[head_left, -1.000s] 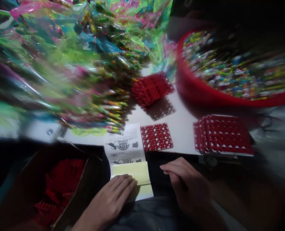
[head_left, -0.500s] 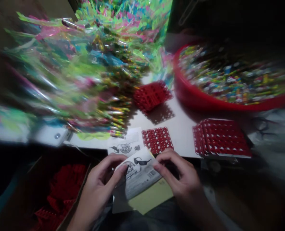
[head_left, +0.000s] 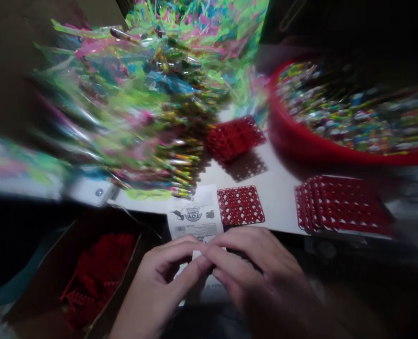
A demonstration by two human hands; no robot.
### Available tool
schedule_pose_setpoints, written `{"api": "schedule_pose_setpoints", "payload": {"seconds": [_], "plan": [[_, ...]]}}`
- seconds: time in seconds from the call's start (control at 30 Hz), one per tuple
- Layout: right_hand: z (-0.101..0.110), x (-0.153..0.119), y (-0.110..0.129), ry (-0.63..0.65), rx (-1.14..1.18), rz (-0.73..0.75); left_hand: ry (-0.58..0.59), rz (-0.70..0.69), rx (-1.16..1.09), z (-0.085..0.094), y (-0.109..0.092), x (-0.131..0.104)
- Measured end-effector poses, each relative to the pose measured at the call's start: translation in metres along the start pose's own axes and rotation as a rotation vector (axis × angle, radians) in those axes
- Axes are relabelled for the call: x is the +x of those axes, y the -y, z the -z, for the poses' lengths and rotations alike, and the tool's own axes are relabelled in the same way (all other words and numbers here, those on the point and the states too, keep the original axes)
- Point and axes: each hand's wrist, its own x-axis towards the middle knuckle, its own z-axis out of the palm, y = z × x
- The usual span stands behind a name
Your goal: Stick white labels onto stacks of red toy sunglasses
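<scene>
Just off the table's front edge, my left hand (head_left: 164, 278) pinches a white printed paper label (head_left: 214, 287) between thumb and fingers. My right hand (head_left: 254, 263) meets it there, its fingers closed over the same paper and the fingertips of both hands touching. Most of the label is covered by the hands. Beyond them, a printed sheet (head_left: 191, 212) with black "Toy Candy" lettering lies over the table edge. Right beside this sheet, a flat red lattice plate (head_left: 241, 205) rests on the white table (head_left: 279, 188).
Behind stands a tilted stack of red lattice pieces (head_left: 233, 139), with another stack (head_left: 343, 205) at right. A red basin (head_left: 293, 134) holds many small colourful pieces. Wrapped candy-like tubes (head_left: 131, 113) pile up at left. A cardboard box (head_left: 124, 278) with red pieces stands below a white device (head_left: 92, 190).
My hands have come together over the label, which now shows less of its print. The yellowish backing is out of sight. The whole view has shifted slightly, moving things rightward.
</scene>
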Motion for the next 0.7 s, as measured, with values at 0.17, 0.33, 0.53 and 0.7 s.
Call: {"api": "schedule_pose_setpoints", "payload": {"seconds": [0.17, 0.33, 0.53, 0.7], "plan": [[-0.009, -0.001, 0.002, 0.039, -0.006, -0.114, -0.246, 0.038, -0.007, 0.003, 0.019, -0.024], [-0.011, -0.007, -0.001, 0.152, -0.018, -0.116, -0.227, -0.004, 0.056, 0.013, 0.033, -0.029], [-0.009, -0.017, -0.006, 0.080, 0.000, 0.053, -0.002, -0.043, 0.090, 0.006, 0.009, -0.007], [-0.006, -0.013, -0.005, 0.023, -0.072, 0.148, 0.082, 0.006, 0.078, 0.004, 0.007, 0.000]]}}
